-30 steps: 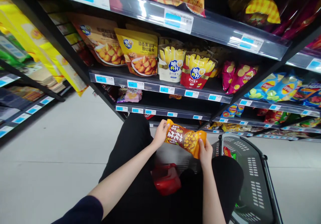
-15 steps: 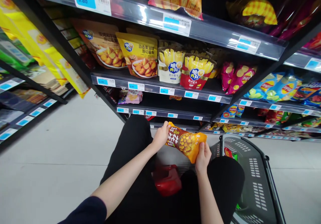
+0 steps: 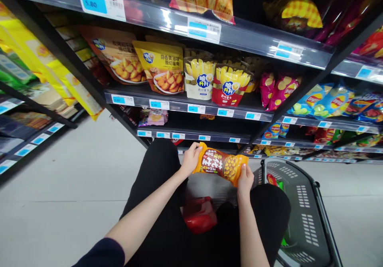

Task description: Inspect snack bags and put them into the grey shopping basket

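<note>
An orange and brown bag of peanuts (image 3: pixel 216 162) is stretched between my two hands above my knees, its printed front facing up. My left hand (image 3: pixel 190 158) pinches the bag's left end. Its right end is gripped by my right hand (image 3: pixel 245 179), thumb on top. The fingers beneath the bag are hidden. Below it, between my legs, a shiny red object (image 3: pixel 200 216) sits near the floor; I cannot make out what it is.
A grey shopping basket (image 3: pixel 305 195) with a few packets inside stands right of my knee. Ahead, shelves (image 3: pixel 176 103) hold a yellow pouch (image 3: pixel 161 69), a red fries pouch (image 3: pixel 229 85) and blue chip bags (image 3: pixel 332 101). Yellow packets (image 3: pixel 60 71) hang at left.
The bag has turned to lie more level, and its right end has risen with my right hand. My left hand keeps its grip. The view has shifted slightly.
</note>
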{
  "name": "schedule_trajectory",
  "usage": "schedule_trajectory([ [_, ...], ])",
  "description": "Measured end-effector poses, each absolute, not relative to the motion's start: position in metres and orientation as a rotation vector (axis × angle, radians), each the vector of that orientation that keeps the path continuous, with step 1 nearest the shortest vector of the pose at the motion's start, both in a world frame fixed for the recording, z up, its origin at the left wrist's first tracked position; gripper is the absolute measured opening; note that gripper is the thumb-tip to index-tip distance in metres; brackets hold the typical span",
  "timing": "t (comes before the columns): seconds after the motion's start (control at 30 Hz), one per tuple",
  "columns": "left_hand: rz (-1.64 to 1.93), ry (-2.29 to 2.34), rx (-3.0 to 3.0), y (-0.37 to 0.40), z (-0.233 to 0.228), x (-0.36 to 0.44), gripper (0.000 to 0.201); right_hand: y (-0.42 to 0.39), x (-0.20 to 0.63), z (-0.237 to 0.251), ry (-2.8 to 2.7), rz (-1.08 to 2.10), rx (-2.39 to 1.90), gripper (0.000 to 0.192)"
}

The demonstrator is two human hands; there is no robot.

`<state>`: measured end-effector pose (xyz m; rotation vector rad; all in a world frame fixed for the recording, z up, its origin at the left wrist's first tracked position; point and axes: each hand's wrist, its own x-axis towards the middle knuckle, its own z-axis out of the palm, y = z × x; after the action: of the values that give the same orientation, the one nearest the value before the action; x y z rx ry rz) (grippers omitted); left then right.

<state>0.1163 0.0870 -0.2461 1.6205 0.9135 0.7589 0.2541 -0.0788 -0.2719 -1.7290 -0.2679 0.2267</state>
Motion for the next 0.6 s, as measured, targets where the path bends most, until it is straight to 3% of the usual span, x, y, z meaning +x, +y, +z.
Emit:
schedule_trajectory([
  [0.27, 0.764, 0.884, 1.464, 0.083, -0.245, 0.113, 0.025, -0.070, 0.264, -0.301, -0.329, 0.298, -1.931, 0.041],
  [0.6, 0.394, 0.707, 1.303, 0.085, -0.263, 0.121, 0.036, -0.061, 0.281, -0.336, -0.249, 0.202, -1.923, 0.049],
])
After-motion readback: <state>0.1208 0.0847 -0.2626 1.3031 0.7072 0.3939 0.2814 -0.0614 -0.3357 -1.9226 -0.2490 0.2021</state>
